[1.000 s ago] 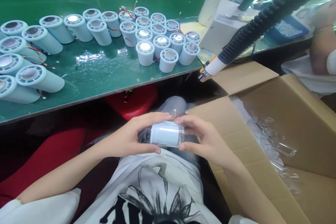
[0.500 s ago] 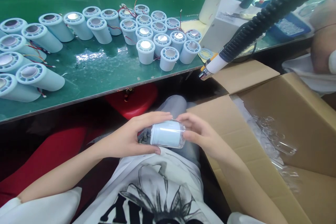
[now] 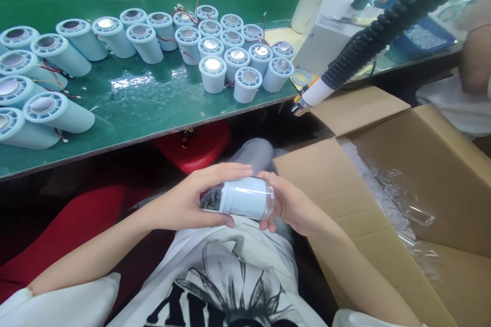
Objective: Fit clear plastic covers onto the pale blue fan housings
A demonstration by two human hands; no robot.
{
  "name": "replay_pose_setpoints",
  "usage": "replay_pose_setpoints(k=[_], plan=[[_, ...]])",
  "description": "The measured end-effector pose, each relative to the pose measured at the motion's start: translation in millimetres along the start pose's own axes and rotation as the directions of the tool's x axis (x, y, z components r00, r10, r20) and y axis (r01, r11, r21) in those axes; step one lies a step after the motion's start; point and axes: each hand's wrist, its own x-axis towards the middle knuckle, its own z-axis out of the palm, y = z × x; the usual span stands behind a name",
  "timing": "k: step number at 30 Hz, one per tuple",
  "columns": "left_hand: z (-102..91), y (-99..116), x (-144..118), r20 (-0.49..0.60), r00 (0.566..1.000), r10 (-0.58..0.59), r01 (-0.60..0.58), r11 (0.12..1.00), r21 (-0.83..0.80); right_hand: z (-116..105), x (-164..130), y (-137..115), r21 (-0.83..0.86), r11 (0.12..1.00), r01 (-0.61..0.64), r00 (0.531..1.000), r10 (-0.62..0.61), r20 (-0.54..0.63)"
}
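Observation:
Above my lap lies a pale blue cylinder in a clear plastic sleeve (image 3: pixel 246 197), held sideways between both hands. My left hand (image 3: pixel 192 196) wraps round its left part, thumb below and fingers above. At the right end, my right hand (image 3: pixel 293 204) curls against the sleeve's clear rim, with some fingertips showing underneath. Several similar pale blue cylinders (image 3: pixel 247 85) stand grouped on the green bench, with silver round centres on top and thin red and black wires. More blue cylinders (image 3: pixel 59 112) lean or lie at the bench's left end.
On my right an open cardboard box (image 3: pixel 368 225) holds clear plastic pieces (image 3: pixel 406 204). A black corrugated hose (image 3: pixel 368 36) with a metal nozzle hangs over the bench edge. Behind it are a pink-lidded bottle (image 3: pixel 316 0) and a blue bin (image 3: pixel 425 36). Another person's arm (image 3: pixel 475 56) is at far right.
My right hand has turned round the sleeve's end, from thumb and fingers at its side to fingers partly underneath. The cylinder has shifted slightly right and down. My left hand stays nearly still.

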Motion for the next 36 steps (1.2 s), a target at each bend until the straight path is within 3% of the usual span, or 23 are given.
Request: replay_pose_setpoints(k=[7,12,15,20,23,26,31,36], plan=[[1.6,1,0,-0.022,0.999,-0.028,0.027,0.998,-0.061,2,1,0,0.141,0.979,-0.148,0.985,0.133,0.111],[0.4,-3,10,-0.025,0.973,-0.231,0.215,0.935,-0.28,-7,12,3,0.259,0.941,-0.216,0.976,0.201,0.086],[-6.4,-24,38,-0.001,0.965,-0.262,0.238,0.879,-0.413,-25,30,2,0.364,0.925,-0.108,0.994,0.111,0.011],[-20.5,-63,119,0.043,0.958,-0.285,0.27,0.833,-0.483,-67,63,-16,0.423,0.896,0.132,0.988,-0.083,-0.132],[-27.4,-70,159,0.077,0.958,-0.275,0.277,0.834,-0.477,-86,75,-30,0.438,0.87,0.226,0.971,-0.169,-0.167],[-33.9,-70,177,0.112,0.962,-0.248,0.271,0.855,-0.442,-95,81,-40,0.447,0.859,0.25,0.967,-0.197,-0.163],[-38.0,-62,168,0.127,0.958,-0.256,0.285,0.886,-0.366,-92,78,-46,0.43,0.879,0.207,0.978,-0.178,-0.108],[-27.2,-33,123,0.152,0.964,-0.218,0.239,0.962,-0.131,-76,53,-26,0.36,0.932,0.035,0.998,-0.049,0.031]])
